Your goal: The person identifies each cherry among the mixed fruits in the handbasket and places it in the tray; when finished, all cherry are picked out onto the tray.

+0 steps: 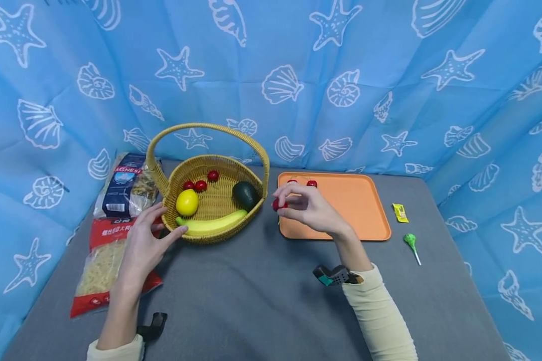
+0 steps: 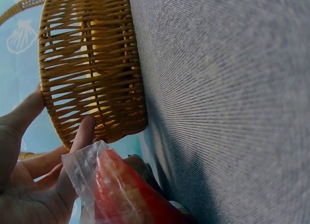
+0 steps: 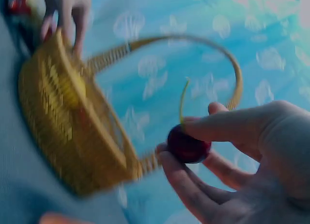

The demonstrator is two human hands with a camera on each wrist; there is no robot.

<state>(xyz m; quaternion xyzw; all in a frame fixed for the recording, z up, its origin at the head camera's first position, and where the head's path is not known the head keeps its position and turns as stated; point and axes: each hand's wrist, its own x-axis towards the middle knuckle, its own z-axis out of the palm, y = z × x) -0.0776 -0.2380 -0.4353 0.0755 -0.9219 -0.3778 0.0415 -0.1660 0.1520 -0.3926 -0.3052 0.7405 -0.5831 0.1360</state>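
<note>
A wicker basket (image 1: 208, 238) with a tall handle holds three red cherries (image 1: 200, 186), a yellow lemon (image 1: 187, 202), a banana (image 1: 217, 224) and a dark avocado (image 1: 245, 195). My left hand (image 1: 145, 240) holds its left edge, thumb at the rim and fingers along the outer wall. Between thumb and fingers, my right hand (image 1: 309, 205) pinches a dark red cherry (image 3: 188, 144), its stem pointing up. That hand is right of the basket, over the left side of an orange tray (image 1: 357, 208). Two more cherries (image 1: 312, 183) lie near the tray's back edge, one partly hidden by the hand.
Left of the basket lie a blue-labelled pasta bag (image 1: 125, 183) and a red pasta bag (image 1: 101, 265), close to my left forearm. A yellow wrapped candy (image 1: 400, 212) and a green lollipop (image 1: 410, 240) lie right of the tray. A blue curtain (image 1: 271, 90) hangs behind the table.
</note>
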